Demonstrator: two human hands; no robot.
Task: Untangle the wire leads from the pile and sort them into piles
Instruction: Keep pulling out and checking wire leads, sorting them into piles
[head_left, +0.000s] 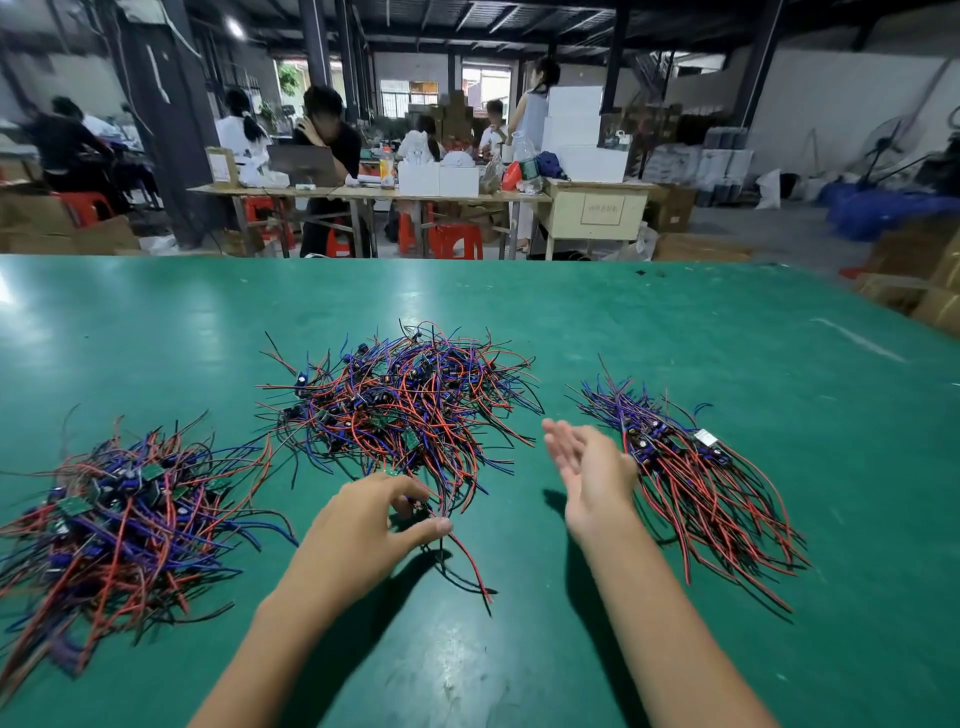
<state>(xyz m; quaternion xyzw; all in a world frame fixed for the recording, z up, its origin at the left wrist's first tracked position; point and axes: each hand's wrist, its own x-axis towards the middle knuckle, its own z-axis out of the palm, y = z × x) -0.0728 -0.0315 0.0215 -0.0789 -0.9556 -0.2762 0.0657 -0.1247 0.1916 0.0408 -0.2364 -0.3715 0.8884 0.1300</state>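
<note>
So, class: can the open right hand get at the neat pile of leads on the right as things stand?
Probably yes. The right hand hovers open and holds nothing, just beside the right pile, with only bare green table between them. The left hand pinches wires elsewhere.

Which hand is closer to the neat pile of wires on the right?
Right. The right hand hovers open just beside the neat pile; the left hand pinches wires at the middle pile, farther away.

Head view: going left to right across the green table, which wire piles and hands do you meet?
Left wire pile → left hand pinching leads at the near edge of the middle tangled pile → right hand, open, holding nothing → right sorted pile.
</note>
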